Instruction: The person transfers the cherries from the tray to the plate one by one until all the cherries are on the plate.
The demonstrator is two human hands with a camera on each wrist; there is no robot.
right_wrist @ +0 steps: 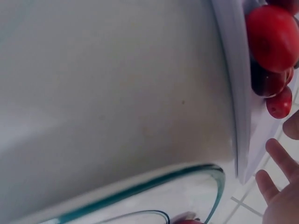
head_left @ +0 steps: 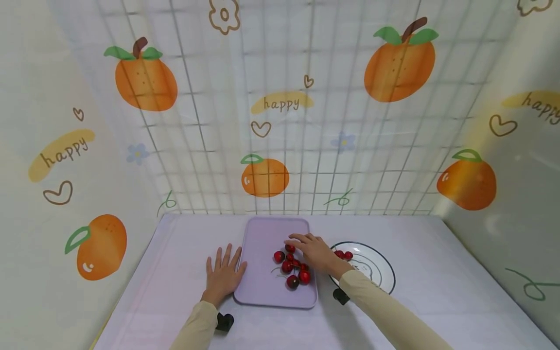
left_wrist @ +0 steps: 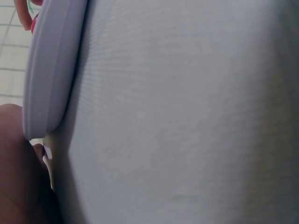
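Observation:
Several dark red cherries (head_left: pixel 287 266), some with thin stems, lie clustered on the right half of a lilac tray (head_left: pixel 258 253). Over the far end of that cluster reaches my right hand (head_left: pixel 316 252), its fingertips by the farthest cherry (head_left: pixel 290 248). In the right wrist view its fingers (right_wrist: pixel 280 156) are spread beside the tray's edge, with no cherry seen between them. My left hand (head_left: pixel 222 279) rests with fingers spread on the table left of the tray, thumb at the tray's edge. To the right, cherries (head_left: pixel 347 255) sit on a dark-rimmed plate (head_left: pixel 385 265), partly covered by my right forearm.
The white table (head_left: pixel 188 233) ends at a curtain (head_left: pixel 288 141) printed with oranges, which also hangs along both sides. Black devices (head_left: pixel 224 322) are at both wrists. The plate stands close to the tray's right side.

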